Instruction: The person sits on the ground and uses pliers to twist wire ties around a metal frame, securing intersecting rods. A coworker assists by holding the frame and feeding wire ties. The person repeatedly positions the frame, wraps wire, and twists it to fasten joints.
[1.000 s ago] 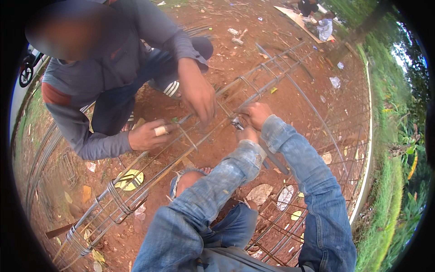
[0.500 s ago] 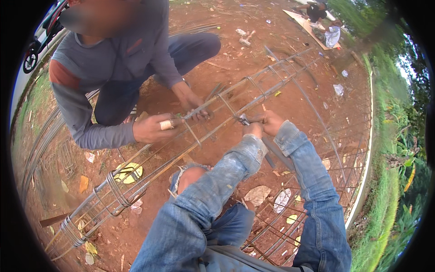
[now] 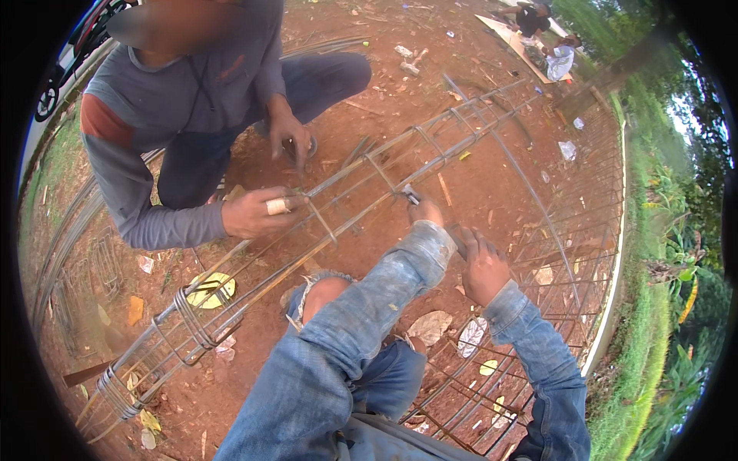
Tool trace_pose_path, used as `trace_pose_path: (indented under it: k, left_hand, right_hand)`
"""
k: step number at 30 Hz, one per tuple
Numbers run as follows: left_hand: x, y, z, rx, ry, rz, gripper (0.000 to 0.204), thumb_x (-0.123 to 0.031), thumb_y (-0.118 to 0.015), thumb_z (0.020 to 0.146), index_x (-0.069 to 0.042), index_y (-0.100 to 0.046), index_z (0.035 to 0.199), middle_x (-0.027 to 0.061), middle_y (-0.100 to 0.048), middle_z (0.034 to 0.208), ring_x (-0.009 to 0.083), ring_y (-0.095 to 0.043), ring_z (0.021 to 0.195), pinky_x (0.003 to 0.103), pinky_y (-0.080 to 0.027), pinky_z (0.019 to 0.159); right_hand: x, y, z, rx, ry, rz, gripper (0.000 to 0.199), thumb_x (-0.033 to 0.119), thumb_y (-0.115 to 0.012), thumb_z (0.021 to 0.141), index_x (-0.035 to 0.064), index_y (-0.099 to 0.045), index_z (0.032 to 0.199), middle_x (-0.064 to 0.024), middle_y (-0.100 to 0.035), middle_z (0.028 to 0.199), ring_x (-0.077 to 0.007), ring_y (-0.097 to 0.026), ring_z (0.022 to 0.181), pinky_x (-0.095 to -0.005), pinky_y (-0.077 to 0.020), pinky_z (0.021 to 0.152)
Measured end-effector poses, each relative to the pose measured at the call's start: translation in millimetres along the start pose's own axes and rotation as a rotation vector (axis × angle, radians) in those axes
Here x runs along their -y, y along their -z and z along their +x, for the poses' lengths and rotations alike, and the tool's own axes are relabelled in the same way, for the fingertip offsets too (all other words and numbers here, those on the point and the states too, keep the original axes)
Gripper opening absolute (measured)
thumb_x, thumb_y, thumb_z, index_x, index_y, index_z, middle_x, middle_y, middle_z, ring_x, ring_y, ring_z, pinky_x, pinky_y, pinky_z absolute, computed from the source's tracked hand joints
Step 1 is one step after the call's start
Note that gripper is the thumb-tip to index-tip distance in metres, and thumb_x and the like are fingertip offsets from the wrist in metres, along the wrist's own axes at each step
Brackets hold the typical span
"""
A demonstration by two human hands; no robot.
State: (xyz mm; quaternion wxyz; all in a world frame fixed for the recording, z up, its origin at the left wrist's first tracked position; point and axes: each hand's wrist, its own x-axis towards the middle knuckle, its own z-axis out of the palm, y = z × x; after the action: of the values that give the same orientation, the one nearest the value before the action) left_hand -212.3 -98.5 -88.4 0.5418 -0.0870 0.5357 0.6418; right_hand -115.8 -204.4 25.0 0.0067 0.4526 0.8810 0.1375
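Note:
Across the ground runs a long rebar cage (image 3: 369, 207), slanting from lower left to upper right, with square stirrups along its bars. My left hand (image 3: 427, 213) is closed around what look like metal pincers (image 3: 412, 194), whose head is at the cage's near bar, beside a stirrup. Close by on the right, my right hand (image 3: 486, 270) has its fingers extended next to a dark handle (image 3: 459, 240); whether it touches the handle is hard to make out. Across the cage a crouching co-worker's hand (image 3: 257, 213), with a pale wrap on one finger, is at a stirrup corner.
The co-worker's other hand (image 3: 290, 140) is off the cage. A rusty wire mesh (image 3: 469, 399) lies lower right, beside a pale kerb (image 3: 611, 307). Bundled rods (image 3: 65, 230) are at left. Leaves and litter dot the red soil; two people sit far off.
My right hand has drawn back from beside my left hand, down and right, with fingers stretching out. The co-worker's far hand has lifted away from the cage. My left hand stays at the bar.

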Motion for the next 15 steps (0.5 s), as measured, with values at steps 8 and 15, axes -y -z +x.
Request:
trace_pose_path:
  k: [8,15]
  left_hand:
    - [-22,2,-4,0.215,0.153,0.013,0.044,-0.022,-0.054,0.076,0.008,-0.046,0.108,0.0158,-0.058,0.084,0.0233,-0.056,0.074,0.034,-0.045,0.070]
    - [-20,9,-15,0.340,0.038,0.189,0.039,-0.036,-0.059,0.075,0.000,-0.057,0.090,0.0118,-0.061,0.083,0.0189,-0.051,0.064,0.031,-0.039,0.057]
  right_hand:
    - [-72,11,46,0.143,-0.007,0.385,0.024,0.000,-0.052,0.068,0.0039,-0.056,0.091,-0.0168,-0.061,0.072,-0.0366,-0.060,0.071,-0.0436,-0.0474,0.062]
    - [-79,51,72,0.229,0.091,0.249,0.023,-0.003,-0.050,0.066,0.0038,-0.057,0.086,-0.0152,-0.062,0.071,-0.0365,-0.060,0.071,-0.0448,-0.0454,0.061]
